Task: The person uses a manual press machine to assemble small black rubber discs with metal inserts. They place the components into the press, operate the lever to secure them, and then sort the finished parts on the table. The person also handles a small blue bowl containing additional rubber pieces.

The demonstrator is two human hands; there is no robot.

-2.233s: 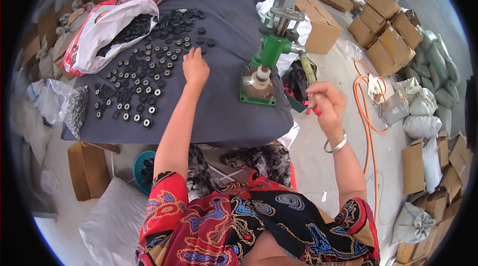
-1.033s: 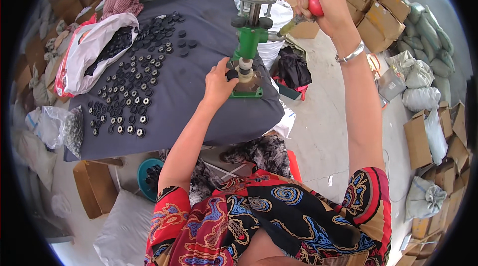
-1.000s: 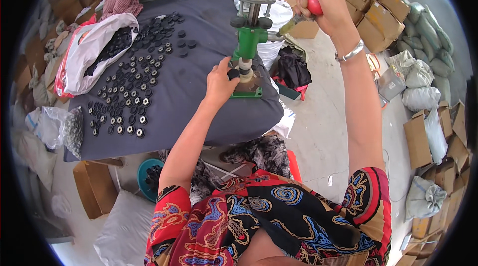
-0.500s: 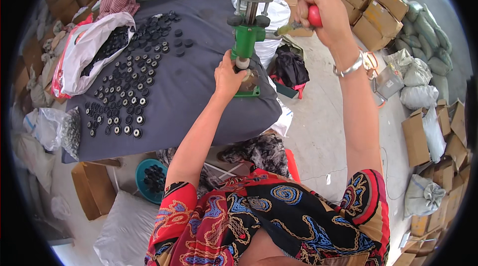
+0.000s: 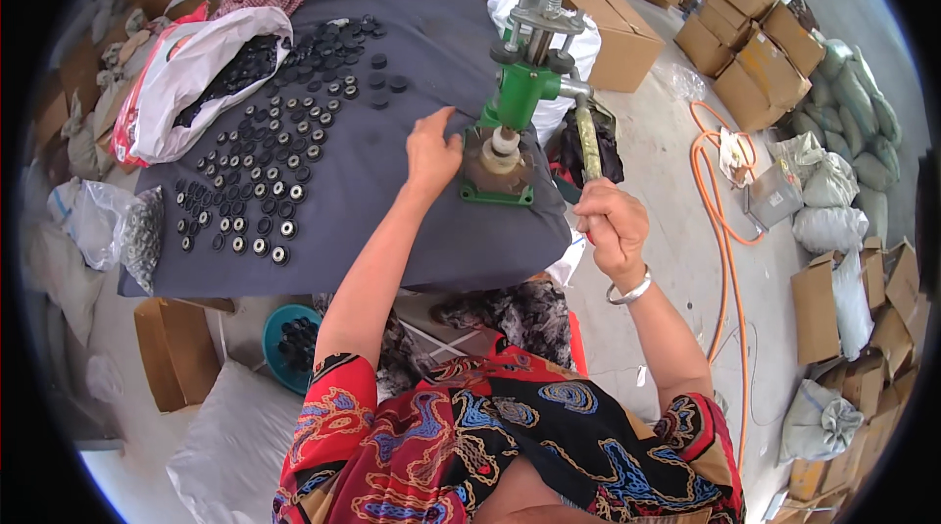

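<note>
A green hand press [image 5: 521,98] with a spring-loaded column stands at the right side of the cloth-covered table [image 5: 392,240]. My right hand [image 5: 615,230] is closed round the end of its lever [image 5: 588,142], which points down toward me. The ram's pale tip [image 5: 503,140] is lowered onto the fixture on the press base [image 5: 498,197]; any part under it is hidden. Just left of the base, my left hand [image 5: 434,153] hovers with fingers apart and nothing visible in it. Farther left, many round black pieces [image 5: 260,174], several with metal ring centres, lie spread on the cloth.
A white sack [image 5: 162,102] of black pieces lies at the table's far left, near a clear bag [image 5: 142,240] of small metal parts. Below the table edge sits a teal basin [image 5: 276,352]. An orange hose [image 5: 725,240] and cardboard boxes [image 5: 765,73] are on the floor at right.
My right hand has swung the lever down and toward me from its raised position, and the ram has come down. My left hand has drawn away from the ram to the left.
</note>
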